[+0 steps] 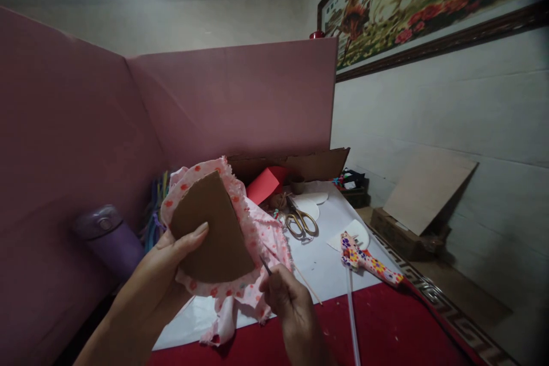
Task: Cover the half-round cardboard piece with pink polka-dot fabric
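Brown cardboard (210,234), cut with one rounded side and one straight edge, is what I see at the centre of my head view, tilted up above the table and backed by pink cloth (266,223) with red spots. The cloth shows as a border round the cardboard, its edge ragged, with more of it bunched to the right and a strip hanging down at the front. The left hand (175,257) grips both from the left, thumb laid flat on the cardboard; its other fingers are mostly hidden behind, so I cannot tell how they are set. The right hand (289,300) is curled nearly closed, fingers and thumb pinching a slim dark tool (266,266) near the cardboard's lower right corner; I cannot make out what the tool is or whether its tip touches the cloth. Beyond, I have gold-handled scissors (297,213) on the white paper (315,267), close to a folded red sheet (262,185). A flowered glue gun (368,261) lies to the right, with a clear glue stick (352,314) running from near it across the red cover (386,320). A purple bottle (112,240) leans at the left.
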The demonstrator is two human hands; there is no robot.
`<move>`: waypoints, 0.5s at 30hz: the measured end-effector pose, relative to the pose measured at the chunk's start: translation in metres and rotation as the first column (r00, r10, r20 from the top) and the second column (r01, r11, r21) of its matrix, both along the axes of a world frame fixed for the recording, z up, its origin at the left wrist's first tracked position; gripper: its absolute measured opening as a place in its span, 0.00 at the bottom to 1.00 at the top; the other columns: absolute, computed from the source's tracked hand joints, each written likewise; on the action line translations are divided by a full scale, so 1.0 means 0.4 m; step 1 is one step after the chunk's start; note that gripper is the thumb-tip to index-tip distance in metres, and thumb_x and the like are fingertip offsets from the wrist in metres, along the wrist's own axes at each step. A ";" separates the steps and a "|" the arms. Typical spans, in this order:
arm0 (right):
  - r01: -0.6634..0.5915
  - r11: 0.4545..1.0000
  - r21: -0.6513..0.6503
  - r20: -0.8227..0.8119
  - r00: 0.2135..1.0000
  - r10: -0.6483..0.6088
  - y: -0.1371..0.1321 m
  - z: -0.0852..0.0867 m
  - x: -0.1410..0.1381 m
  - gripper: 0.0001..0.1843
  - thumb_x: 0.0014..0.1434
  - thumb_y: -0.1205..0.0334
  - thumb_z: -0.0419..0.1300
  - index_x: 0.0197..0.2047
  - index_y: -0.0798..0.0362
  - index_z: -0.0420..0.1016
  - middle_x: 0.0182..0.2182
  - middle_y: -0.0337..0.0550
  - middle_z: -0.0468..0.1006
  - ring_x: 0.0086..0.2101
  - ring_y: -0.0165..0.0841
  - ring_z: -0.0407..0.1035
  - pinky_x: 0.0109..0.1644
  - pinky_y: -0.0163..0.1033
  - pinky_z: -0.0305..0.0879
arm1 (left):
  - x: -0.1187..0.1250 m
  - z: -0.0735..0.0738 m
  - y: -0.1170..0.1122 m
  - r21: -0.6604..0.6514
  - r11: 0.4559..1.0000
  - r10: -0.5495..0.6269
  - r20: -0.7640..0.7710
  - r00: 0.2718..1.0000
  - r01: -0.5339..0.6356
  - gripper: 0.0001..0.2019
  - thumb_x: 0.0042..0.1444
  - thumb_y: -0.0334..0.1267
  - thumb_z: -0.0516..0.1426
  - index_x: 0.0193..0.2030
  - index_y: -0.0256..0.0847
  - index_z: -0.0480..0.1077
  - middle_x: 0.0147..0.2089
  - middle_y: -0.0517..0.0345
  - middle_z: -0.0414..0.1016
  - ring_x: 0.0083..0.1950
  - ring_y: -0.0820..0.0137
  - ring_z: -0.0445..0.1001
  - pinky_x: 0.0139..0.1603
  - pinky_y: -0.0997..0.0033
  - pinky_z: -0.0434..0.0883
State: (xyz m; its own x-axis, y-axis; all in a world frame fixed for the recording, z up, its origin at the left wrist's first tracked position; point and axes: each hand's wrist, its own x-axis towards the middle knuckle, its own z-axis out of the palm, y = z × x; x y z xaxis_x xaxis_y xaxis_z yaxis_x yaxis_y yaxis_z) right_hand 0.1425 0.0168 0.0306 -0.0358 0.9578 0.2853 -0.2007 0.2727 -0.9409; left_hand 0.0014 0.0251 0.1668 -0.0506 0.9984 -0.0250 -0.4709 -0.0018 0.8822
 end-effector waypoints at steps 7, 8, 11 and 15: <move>0.046 0.999 0.025 0.101 0.994 -0.048 -0.005 0.012 0.007 0.27 0.63 0.38 0.42 0.30 0.53 0.65 0.21 0.36 0.62 0.23 0.30 0.58 0.26 0.34 0.52 | -0.002 -0.010 0.002 -0.006 1.000 0.020 -0.016 1.000 -0.020 0.34 0.48 0.27 0.63 0.63 0.47 0.62 0.43 0.53 0.82 0.44 0.59 0.79 0.44 0.67 0.77; 0.054 0.998 0.033 0.114 0.992 -0.058 -0.004 0.016 0.007 0.27 0.63 0.38 0.42 0.29 0.52 0.63 0.20 0.35 0.60 0.23 0.29 0.56 0.25 0.34 0.51 | -0.002 -0.012 0.001 -0.013 1.000 0.022 -0.030 0.999 -0.022 0.34 0.48 0.26 0.63 0.62 0.47 0.62 0.44 0.52 0.82 0.43 0.59 0.80 0.43 0.67 0.77; 0.082 0.995 0.056 0.118 0.989 -0.088 -0.003 0.030 0.007 0.26 0.63 0.39 0.43 0.25 0.51 0.57 0.19 0.32 0.55 0.22 0.28 0.51 0.25 0.34 0.47 | -0.002 -0.016 -0.006 -0.038 0.999 -0.002 -0.044 0.999 0.001 0.33 0.50 0.27 0.61 0.63 0.47 0.62 0.45 0.51 0.82 0.43 0.59 0.80 0.43 0.66 0.77; 0.070 0.998 0.007 0.060 0.996 -0.070 -0.007 0.036 0.004 0.27 0.62 0.38 0.44 0.25 0.51 0.59 0.19 0.33 0.53 0.22 0.28 0.49 0.25 0.35 0.44 | -0.005 -0.019 -0.013 -0.023 1.000 -0.010 -0.060 0.998 0.009 0.32 0.50 0.27 0.61 0.62 0.47 0.62 0.42 0.52 0.82 0.41 0.61 0.80 0.40 0.69 0.78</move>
